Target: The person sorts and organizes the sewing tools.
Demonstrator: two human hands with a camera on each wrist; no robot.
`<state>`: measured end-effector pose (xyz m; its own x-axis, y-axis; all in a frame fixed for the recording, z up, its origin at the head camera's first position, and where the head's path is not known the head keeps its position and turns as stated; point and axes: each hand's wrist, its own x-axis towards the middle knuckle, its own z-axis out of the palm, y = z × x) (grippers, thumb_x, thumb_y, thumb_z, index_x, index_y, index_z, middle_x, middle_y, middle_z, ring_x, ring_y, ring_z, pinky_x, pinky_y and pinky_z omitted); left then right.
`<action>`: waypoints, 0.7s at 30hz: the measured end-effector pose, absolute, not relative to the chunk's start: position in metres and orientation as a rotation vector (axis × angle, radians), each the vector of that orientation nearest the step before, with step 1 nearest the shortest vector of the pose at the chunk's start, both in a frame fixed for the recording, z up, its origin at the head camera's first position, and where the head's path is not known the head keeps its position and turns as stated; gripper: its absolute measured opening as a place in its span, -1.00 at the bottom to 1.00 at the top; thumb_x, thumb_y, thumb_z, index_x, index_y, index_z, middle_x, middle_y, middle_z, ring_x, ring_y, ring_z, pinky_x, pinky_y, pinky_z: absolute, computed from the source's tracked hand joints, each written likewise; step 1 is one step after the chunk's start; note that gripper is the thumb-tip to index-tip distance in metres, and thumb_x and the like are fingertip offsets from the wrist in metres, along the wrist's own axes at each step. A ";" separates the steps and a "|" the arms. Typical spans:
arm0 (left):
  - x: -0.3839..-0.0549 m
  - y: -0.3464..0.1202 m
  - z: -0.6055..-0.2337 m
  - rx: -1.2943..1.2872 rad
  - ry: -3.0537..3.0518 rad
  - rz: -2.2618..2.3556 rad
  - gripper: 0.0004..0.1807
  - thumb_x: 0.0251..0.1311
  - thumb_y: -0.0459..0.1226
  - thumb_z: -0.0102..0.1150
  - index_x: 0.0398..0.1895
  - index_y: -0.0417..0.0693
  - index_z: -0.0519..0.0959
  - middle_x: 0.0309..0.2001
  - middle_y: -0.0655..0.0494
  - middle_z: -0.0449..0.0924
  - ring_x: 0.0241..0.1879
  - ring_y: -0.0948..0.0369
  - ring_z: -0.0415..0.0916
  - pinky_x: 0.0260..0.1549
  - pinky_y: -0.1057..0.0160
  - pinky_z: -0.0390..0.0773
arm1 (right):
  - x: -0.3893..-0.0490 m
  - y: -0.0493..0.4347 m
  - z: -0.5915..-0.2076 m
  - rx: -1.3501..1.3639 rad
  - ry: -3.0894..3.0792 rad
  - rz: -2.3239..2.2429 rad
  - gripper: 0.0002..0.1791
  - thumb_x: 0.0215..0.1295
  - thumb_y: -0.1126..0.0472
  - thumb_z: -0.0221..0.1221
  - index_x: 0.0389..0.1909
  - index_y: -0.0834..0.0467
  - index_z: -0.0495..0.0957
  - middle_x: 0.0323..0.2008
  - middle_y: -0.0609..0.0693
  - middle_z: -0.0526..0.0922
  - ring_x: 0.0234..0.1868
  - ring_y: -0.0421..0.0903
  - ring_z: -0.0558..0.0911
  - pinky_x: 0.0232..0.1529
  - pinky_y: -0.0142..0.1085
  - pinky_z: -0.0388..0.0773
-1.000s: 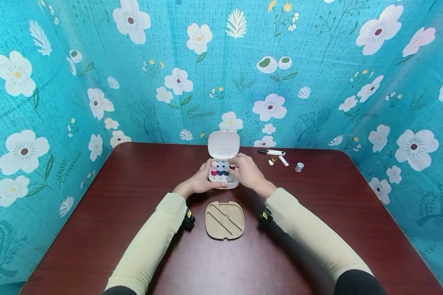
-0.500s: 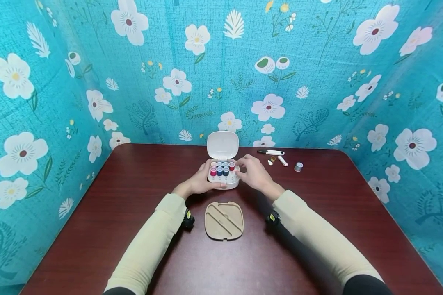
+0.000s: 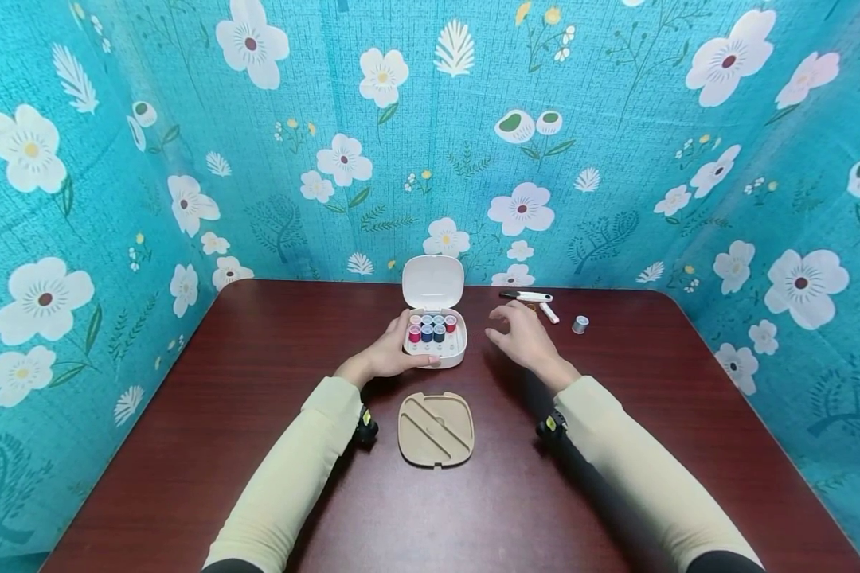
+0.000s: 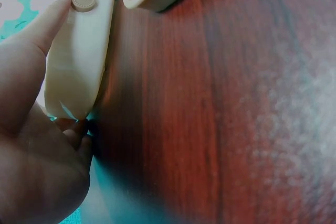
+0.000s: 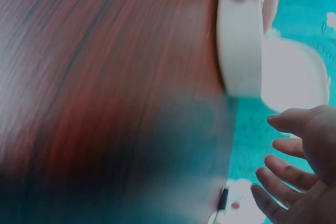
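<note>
A white sewing box stands on the table, its lid raised at the back. Two rows of thread spools in pink, blue, dark and red sit inside, with pegs showing in front. My left hand holds the box at its left side, thumb along the front. In the left wrist view that thumb lies beside a round beige button. My right hand hovers right of the box, fingers loosely bent and spread, holding nothing.
A beige tray with slanted grooves lies in front of the box. At the back right are a white tool with a black tip, a small white cylinder and a grey spool. A floral curtain borders the table.
My right hand has left the spools and drawn off to the right, uncovering the box's right side and the red spool there. The left hand stays on the box.
</note>
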<state>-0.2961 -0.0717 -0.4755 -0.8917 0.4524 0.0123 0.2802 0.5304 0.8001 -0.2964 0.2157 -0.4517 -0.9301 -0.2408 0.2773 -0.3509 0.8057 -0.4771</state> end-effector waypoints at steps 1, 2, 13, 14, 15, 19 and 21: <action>-0.296 -0.072 -0.476 0.625 2.570 1.292 0.07 0.13 -0.08 0.52 0.54 -0.13 0.01 0.37 -0.22 0.18 0.42 -0.09 0.09 0.40 -0.09 0.17 | -0.296 0.220 -0.452 0.444 -2.790 0.792 -0.65 0.28 0.19 0.38 0.01 0.28 0.67 -0.04 0.20 0.62 -0.04 0.14 0.63 0.04 0.04 0.56; -0.296 -0.072 -0.476 0.626 2.570 1.293 0.06 0.14 -0.08 0.51 0.54 -0.14 0.01 0.38 -0.23 0.18 0.42 -0.10 0.09 0.40 -0.09 0.17 | -0.296 0.225 -0.453 0.420 -2.793 0.788 -0.65 0.28 0.19 0.37 0.02 0.28 0.66 -0.02 0.22 0.61 -0.02 0.15 0.61 0.05 0.06 0.55; -0.295 -0.072 -0.478 0.618 2.566 1.309 0.08 0.12 -0.08 0.53 0.55 -0.12 0.01 0.37 -0.22 0.19 0.41 -0.10 0.11 0.39 -0.08 0.18 | -0.299 0.267 -0.472 0.028 -2.714 0.733 -0.56 0.30 0.19 0.28 0.14 0.30 0.58 0.15 0.32 0.38 0.20 0.28 0.34 0.12 0.18 0.39; -0.295 -0.072 -0.478 0.618 2.564 1.310 0.09 0.12 -0.08 0.53 0.55 -0.11 0.01 0.37 -0.21 0.19 0.41 -0.09 0.11 0.40 -0.08 0.18 | -0.299 0.270 -0.473 -0.016 -2.703 0.726 -0.55 0.30 0.19 0.27 0.16 0.30 0.56 0.16 0.33 0.36 0.21 0.29 0.32 0.11 0.18 0.39; -0.295 -0.072 -0.478 0.617 2.563 1.312 0.09 0.12 -0.08 0.53 0.56 -0.11 0.01 0.37 -0.21 0.19 0.41 -0.09 0.11 0.39 -0.08 0.18 | -0.300 0.273 -0.474 -0.060 -2.691 0.726 -0.52 0.29 0.19 0.27 0.18 0.30 0.54 0.18 0.33 0.34 0.21 0.30 0.31 0.10 0.19 0.40; -0.295 -0.072 -0.478 0.607 2.549 1.326 0.09 0.12 -0.08 0.53 0.55 -0.10 0.00 0.38 -0.20 0.17 0.41 -0.08 0.11 0.39 -0.10 0.19 | -0.303 0.286 -0.474 -0.226 -2.667 0.745 -0.41 0.29 0.19 0.27 0.30 0.27 0.41 0.25 0.36 0.27 0.23 0.32 0.26 0.08 0.19 0.40; -0.296 -0.072 -0.477 0.606 2.547 1.328 0.08 0.13 -0.07 0.52 0.55 -0.10 0.00 0.38 -0.20 0.17 0.41 -0.08 0.10 0.39 -0.10 0.19 | -0.304 0.292 -0.474 -0.295 -2.666 0.774 -0.36 0.29 0.18 0.27 0.35 0.27 0.35 0.29 0.38 0.22 0.25 0.34 0.25 0.10 0.21 0.39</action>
